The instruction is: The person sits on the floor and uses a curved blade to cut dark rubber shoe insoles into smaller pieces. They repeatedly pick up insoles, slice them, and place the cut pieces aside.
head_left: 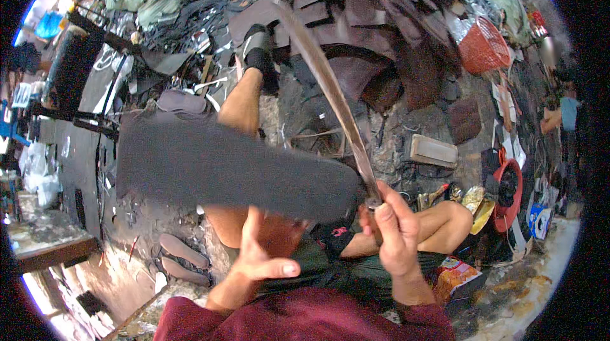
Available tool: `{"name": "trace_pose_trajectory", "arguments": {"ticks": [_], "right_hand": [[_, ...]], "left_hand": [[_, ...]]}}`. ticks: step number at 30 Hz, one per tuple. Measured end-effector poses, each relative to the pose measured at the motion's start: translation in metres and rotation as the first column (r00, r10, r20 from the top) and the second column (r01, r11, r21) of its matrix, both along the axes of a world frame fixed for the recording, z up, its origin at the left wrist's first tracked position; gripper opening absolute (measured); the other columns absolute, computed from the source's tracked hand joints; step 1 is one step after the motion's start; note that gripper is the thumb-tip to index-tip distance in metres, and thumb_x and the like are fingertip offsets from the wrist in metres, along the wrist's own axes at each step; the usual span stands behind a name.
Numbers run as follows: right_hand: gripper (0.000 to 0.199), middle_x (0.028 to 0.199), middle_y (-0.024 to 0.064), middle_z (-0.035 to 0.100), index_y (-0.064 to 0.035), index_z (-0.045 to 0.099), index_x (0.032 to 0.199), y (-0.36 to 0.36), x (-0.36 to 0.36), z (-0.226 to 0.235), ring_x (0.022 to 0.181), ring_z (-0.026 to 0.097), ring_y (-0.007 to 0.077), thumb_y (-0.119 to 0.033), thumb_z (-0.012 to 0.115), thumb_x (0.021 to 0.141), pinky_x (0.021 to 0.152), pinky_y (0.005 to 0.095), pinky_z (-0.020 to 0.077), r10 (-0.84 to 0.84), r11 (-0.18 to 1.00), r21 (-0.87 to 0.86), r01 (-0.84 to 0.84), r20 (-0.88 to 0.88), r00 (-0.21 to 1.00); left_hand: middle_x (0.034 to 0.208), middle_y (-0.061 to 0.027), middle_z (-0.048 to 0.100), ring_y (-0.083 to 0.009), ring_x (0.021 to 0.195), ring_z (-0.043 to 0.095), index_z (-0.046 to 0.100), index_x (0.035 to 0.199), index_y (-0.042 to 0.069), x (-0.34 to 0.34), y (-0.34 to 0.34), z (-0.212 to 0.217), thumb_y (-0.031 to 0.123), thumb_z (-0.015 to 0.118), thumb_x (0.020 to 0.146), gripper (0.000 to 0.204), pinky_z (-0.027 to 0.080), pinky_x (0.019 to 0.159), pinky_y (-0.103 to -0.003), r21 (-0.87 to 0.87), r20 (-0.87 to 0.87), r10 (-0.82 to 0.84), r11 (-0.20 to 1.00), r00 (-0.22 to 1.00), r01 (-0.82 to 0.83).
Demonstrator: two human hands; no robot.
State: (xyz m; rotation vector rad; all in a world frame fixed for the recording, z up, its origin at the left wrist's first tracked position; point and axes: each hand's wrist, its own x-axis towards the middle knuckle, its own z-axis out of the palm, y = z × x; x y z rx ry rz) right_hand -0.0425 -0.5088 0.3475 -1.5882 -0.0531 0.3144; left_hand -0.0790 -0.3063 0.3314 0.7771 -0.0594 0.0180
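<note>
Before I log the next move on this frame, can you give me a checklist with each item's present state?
1. Right hand closed on the long curved brown strip: ok, at its near end.
2. Left hand gripping the dark grey sheet: cannot tell; the sheet may hide fingertips.
3. Strip clear of the sheet: cannot tell; they meet in view near its rounded end.
4. Left leg fully visible: not ok; the sheet covers part.
5. Red basket apart from the strip: ok.
</note>
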Motion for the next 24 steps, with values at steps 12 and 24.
{"name": "trace_pose_trajectory", "arguments": {"ticks": [12, 24], "right_hand": [[0.042, 0.08, 0.0167, 0.058, -0.0048, 0.058, 0.134, -0.049, -0.1, -0.091, 0.067, 0.056, 0.0335, -0.009, 0.054, 0.092, 0.06, 0.041, 0.0477, -0.155, 0.86, -0.323, 0.395, 0.572, 0.805], [0.033, 0.077, 0.0121, 0.06, -0.0052, 0.063, 0.124, -0.053, -0.054, -0.023, 0.063, 0.059, 0.0301, -0.009, 0.058, 0.091, 0.057, 0.0386, 0.0467, 0.273, 0.848, -0.527, -0.063, 0.332, 0.903]], "left_hand": [[0.107, -0.0052, 0.064, -0.0215, 0.099, 0.064, 0.055, 0.115, 0.005, 0.057, -0.069, 0.035, 0.019, 0.071, 0.082, 0.039, 0.052, 0.09, -0.041, 0.127, -0.52, 0.212, 0.977, 0.827, -0.171], [0.092, -0.0088, 0.063, -0.0241, 0.084, 0.064, 0.058, 0.108, 0.005, 0.002, -0.05, 0.001, 0.015, 0.058, 0.075, 0.034, 0.055, 0.075, -0.038, 0.138, -0.656, 0.216, 0.976, 0.723, -0.167]]}}
